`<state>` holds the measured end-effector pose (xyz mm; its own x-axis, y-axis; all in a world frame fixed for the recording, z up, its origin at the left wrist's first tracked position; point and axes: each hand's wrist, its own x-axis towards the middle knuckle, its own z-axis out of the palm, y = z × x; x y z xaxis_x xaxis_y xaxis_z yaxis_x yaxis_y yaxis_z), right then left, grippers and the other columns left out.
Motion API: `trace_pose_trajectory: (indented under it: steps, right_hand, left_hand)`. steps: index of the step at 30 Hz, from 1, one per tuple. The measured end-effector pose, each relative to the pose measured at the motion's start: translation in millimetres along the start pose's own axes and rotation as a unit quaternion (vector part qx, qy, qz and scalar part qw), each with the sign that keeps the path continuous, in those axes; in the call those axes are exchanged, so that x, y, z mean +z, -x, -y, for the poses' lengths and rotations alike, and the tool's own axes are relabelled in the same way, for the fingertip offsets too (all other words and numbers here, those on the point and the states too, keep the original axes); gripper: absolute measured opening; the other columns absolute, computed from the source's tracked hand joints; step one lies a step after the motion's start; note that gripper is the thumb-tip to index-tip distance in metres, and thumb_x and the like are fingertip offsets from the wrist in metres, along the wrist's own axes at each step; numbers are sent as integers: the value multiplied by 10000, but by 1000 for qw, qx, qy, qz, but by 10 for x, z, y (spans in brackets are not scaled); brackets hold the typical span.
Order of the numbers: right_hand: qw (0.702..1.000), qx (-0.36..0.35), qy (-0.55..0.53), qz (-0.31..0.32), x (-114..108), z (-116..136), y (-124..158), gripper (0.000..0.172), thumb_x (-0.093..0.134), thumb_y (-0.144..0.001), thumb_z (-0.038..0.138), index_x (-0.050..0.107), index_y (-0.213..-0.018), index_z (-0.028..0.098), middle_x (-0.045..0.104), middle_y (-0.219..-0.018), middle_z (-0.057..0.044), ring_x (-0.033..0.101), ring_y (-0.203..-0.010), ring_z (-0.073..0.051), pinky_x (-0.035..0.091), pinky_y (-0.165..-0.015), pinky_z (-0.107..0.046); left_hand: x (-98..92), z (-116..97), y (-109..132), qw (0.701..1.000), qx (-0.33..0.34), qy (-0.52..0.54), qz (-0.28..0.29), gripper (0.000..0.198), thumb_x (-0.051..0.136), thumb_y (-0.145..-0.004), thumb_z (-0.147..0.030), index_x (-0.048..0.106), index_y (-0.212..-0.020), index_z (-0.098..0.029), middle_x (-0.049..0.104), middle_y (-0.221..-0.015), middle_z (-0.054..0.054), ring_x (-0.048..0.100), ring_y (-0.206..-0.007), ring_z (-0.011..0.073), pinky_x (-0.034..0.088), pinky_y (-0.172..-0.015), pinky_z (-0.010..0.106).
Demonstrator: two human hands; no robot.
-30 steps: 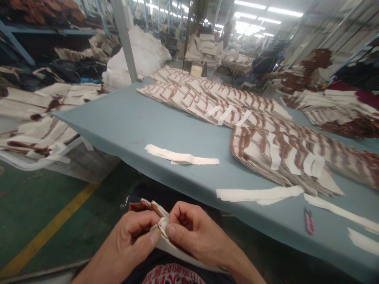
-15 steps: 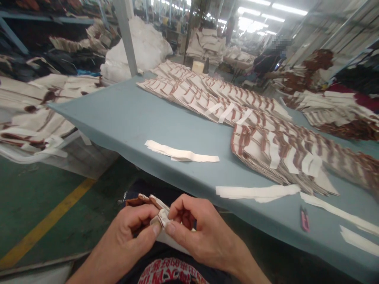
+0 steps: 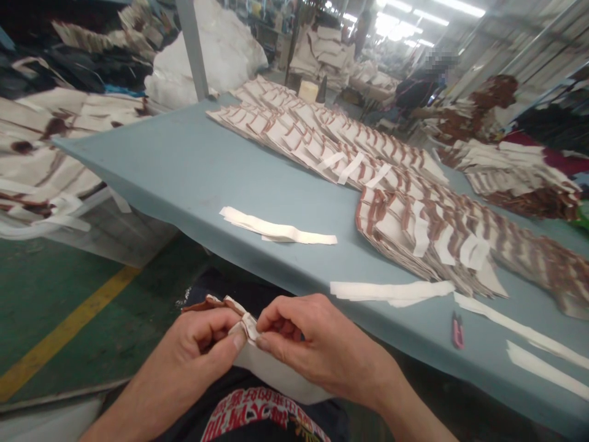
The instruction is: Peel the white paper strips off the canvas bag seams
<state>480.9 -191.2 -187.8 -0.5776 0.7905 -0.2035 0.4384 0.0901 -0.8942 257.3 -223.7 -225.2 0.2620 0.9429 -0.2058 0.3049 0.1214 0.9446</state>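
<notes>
A white and brown fabric piece (image 3: 280,372) is held over my lap, below the table's front edge. My left hand (image 3: 202,347) pinches its folded upper edge between thumb and fingers. Close beside it, my right hand (image 3: 308,341) pinches the same edge, thumb and fingertips nearly touching the left thumb. The brown part of the piece sticks out behind my left fingers. Below the hands hangs its white part, partly covered by my right hand.
The blue-green table (image 3: 170,178) bears white strips (image 3: 280,230), more strips (image 3: 391,291), pink snips (image 3: 457,331) and overlapping rows of white and brown fabric pieces (image 3: 396,227). A full bin (image 3: 133,233) stands left. A person (image 3: 416,92) is at the back.
The view has shifted slightly, so the table things sit a little higher and further left. Both hands still pinch the fabric, and more of its white part shows below them.
</notes>
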Motion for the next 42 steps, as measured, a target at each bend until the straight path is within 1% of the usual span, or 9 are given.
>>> trace_pose_trajectory:
  steps: [9, 13, 19, 22, 28, 31, 35, 39, 42]
  right_hand:
    - [997, -38, 69, -6, -45, 14, -19, 130, 739, -1003, 131, 803, -897, 171, 745, -701, 24, 610, -589, -101, 406, -577, -211]
    - [991, -54, 125, 4, -63, 49, -17, 71, 769, -990, 108, 807, -934, 131, 825, -805, -42, 710, -669, -123, 432, -609, -211]
    - [987, -71, 141, -5, -50, 53, -13, 63, 785, -973, 98, 795, -921, 131, 816, -795, -34, 722, -665, -122, 423, -605, -206]
    - [989, -74, 129, -16, -30, 28, -7, 74, 781, -950, 81, 780, -902, 136, 799, -766, -21, 698, -634, -112, 408, -591, -205]
    - [987, -100, 109, -59, -21, -25, 20, 81, 815, -900, 99, 779, -896, 172, 770, -727, 19, 619, -601, -94, 366, -584, -211]
    - [987, -92, 90, -99, -2, -14, 33, 99, 844, -898, 170, 759, -853, 191, 760, -738, 29, 625, -636, -98, 396, -626, -210]
    - [980, -86, 75, -164, 76, 1, 18, 135, 816, -869, 200, 702, -798, 200, 718, -719, 44, 599, -634, -101, 406, -633, -219]
    - [966, -134, 80, -207, 139, -24, 3, 91, 750, -822, 148, 732, -897, 197, 731, -776, 30, 626, -646, -110, 433, -631, -223]
    - [960, -166, 87, -209, 150, -44, 4, 115, 699, -826, 106, 724, -891, 197, 742, -808, 20, 649, -654, -110, 438, -624, -222]
  left_hand:
    - [-3, -35, -47, 996, -20, 87, 23, 313, 754, -889, -424, 804, -708, -173, 674, -696, 5, 534, -650, 148, 446, -581, 181]
    - [1, -31, -59, 996, -31, 77, 32, 337, 764, -867, -429, 741, -656, -168, 703, -721, 20, 564, -669, 162, 455, -590, 193]
    - [-25, 66, -24, 998, 1, 56, 39, 340, 668, -963, -453, 783, -790, -185, 731, -780, 22, 618, -714, 182, 497, -643, 227]
    - [-39, 50, -32, 999, 8, 20, 35, 366, 639, -952, -439, 791, -746, -178, 707, -721, 23, 592, -669, 174, 466, -610, 227]
    - [-20, 49, -47, 999, 26, 7, 17, 367, 649, -970, -413, 787, -722, -181, 710, -692, 18, 582, -648, 162, 447, -592, 214]
    - [-7, 32, -51, 998, 42, 32, 18, 314, 662, -972, -378, 813, -767, -193, 759, -738, 16, 631, -674, 167, 491, -616, 204]
    - [1, -82, -92, 997, 79, -12, -17, 323, 637, -968, -341, 802, -726, -203, 756, -683, 3, 645, -600, 155, 489, -570, 194]
    - [6, -145, -126, 993, 108, -39, -26, 279, 645, -927, -253, 802, -699, -213, 766, -669, -13, 714, -634, 160, 521, -602, 171]
    - [1, -111, -126, 995, 97, -5, -5, 276, 662, -966, -291, 830, -762, -212, 806, -733, -4, 739, -677, 168, 545, -627, 168]
